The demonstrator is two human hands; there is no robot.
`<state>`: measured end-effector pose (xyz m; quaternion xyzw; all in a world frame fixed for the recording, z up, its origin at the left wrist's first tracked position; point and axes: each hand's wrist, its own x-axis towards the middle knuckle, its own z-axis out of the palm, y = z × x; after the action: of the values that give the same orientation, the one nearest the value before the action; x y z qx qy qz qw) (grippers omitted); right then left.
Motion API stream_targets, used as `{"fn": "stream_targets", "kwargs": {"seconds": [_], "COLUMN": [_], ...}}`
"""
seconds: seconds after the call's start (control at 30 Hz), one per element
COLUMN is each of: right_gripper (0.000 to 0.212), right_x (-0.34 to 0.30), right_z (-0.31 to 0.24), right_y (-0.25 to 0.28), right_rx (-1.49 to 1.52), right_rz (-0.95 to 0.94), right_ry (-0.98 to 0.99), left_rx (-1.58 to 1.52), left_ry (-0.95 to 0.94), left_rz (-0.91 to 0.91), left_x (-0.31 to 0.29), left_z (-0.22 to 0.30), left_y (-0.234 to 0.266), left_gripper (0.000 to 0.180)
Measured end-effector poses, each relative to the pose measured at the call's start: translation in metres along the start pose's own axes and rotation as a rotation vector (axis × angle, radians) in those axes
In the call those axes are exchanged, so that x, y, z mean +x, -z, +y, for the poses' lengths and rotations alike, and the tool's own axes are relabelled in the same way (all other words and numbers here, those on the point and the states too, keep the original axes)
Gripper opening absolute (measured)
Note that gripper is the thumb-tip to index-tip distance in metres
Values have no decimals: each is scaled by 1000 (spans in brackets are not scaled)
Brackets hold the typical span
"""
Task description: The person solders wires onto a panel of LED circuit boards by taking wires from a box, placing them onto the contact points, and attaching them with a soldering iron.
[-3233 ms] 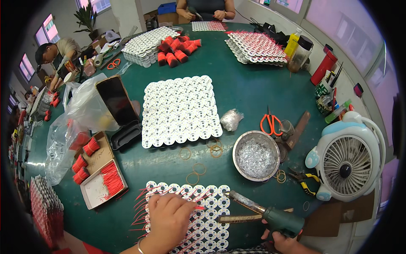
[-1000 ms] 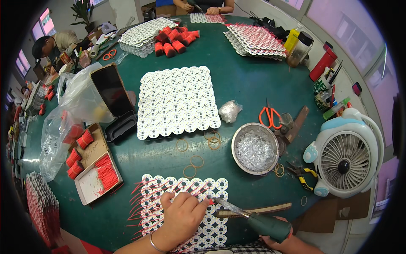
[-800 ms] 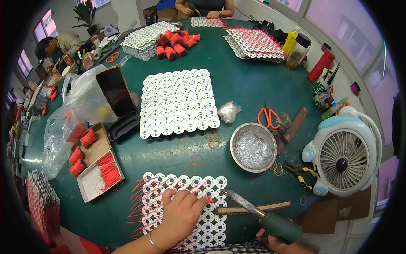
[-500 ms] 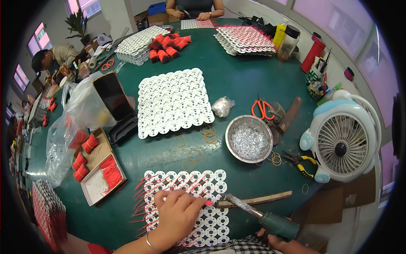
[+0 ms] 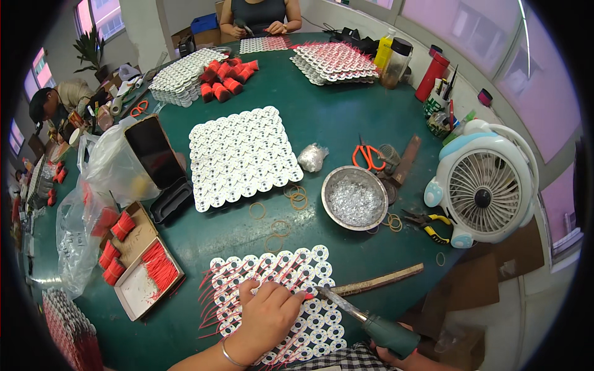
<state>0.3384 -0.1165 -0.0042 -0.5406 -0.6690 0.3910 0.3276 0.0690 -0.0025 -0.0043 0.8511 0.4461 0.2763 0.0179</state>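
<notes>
A sheet of round white circuit boards (image 5: 320, 270) lies in front of me, with thin red wires (image 5: 213, 290) sticking out from many of its discs. My left hand (image 5: 269, 314) rests over the sheet, fingers pinched together on a red wire (image 5: 309, 297) whose bright end shows at the fingertips. My right hand (image 5: 387, 355), partly hidden, grips the green handle of a soldering iron (image 5: 391, 334). The iron's metal tip points left and sits over the sheet, close beside my left fingertips. Whether the tip touches a disc is too small to tell.
A wooden strip (image 5: 387, 279) lies behind the iron. Farther off are a metal bowl (image 5: 356, 198) of silvery bits, pliers (image 5: 436, 227), orange-handled scissors (image 5: 369, 156), a fan (image 5: 482, 191), a stack of board sheets (image 5: 241, 157) and a box of red wires (image 5: 139, 295). A person sits opposite.
The soldering iron's tip has moved left, nearer my left fingertips. My left hand keeps its pinch over the sheet. The whole view has shifted a little.
</notes>
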Motion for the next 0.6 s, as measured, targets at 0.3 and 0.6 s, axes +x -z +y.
{"fn": "stream_targets", "kwargs": {"seconds": [0.3,0.6], "right_gripper": [24,28], "right_x": [-6,1], "right_z": [21,7], "right_y": [-11,-16], "right_rx": [-255,-663], "right_rz": [-48,-10], "right_ry": [38,292], "left_rx": [-62,-72], "left_ry": [25,30], "left_rz": [50,39], "left_x": [2,1], "left_z": [-3,-3], "left_y": [-3,-3], "left_gripper": [16,17]}}
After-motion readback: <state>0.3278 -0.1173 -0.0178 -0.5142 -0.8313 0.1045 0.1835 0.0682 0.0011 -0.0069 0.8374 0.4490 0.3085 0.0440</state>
